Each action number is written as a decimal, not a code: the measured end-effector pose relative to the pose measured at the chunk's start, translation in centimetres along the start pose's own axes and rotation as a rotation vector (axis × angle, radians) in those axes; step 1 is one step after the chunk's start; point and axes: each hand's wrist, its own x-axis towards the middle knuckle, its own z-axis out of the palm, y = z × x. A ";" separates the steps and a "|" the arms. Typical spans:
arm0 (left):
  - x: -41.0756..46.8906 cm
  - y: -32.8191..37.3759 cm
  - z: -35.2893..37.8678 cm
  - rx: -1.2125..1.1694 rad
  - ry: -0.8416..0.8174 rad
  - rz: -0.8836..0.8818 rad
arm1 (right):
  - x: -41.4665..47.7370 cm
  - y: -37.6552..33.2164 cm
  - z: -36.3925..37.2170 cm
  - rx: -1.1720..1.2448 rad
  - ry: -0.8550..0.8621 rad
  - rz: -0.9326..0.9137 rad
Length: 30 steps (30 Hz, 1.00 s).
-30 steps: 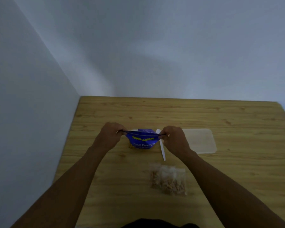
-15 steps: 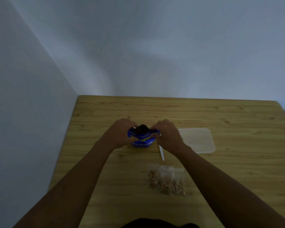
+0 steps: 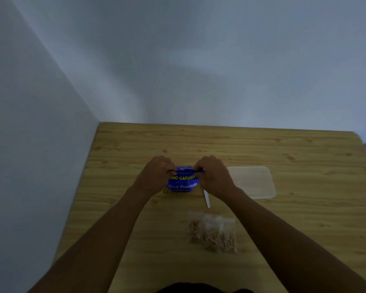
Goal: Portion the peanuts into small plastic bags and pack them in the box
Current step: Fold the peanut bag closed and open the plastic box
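Legible print was found on one item only, the blue packet (image 3: 181, 185), which stands on the bench (image 3: 262, 144) with its printed face towards the camera.

Upper line, yellow capitals: "ONG GARDE". The start is cut off at the left hand (image 3: 154, 175) and the end at the right hand (image 3: 213, 176).

Lower line, larger white letters: "lted Peanuts". Its first letters are likewise covered at the left hand's side.

Beneath that runs a single line of fine white print, too small and blurred to be read. The top edge of the packet, held in the grip of both hands, shows no readable lettering.
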 end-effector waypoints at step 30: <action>-1.3 -0.3 2.5 0.211 0.081 -0.092 | 1.1 -2.2 3.0 -0.048 0.027 -0.058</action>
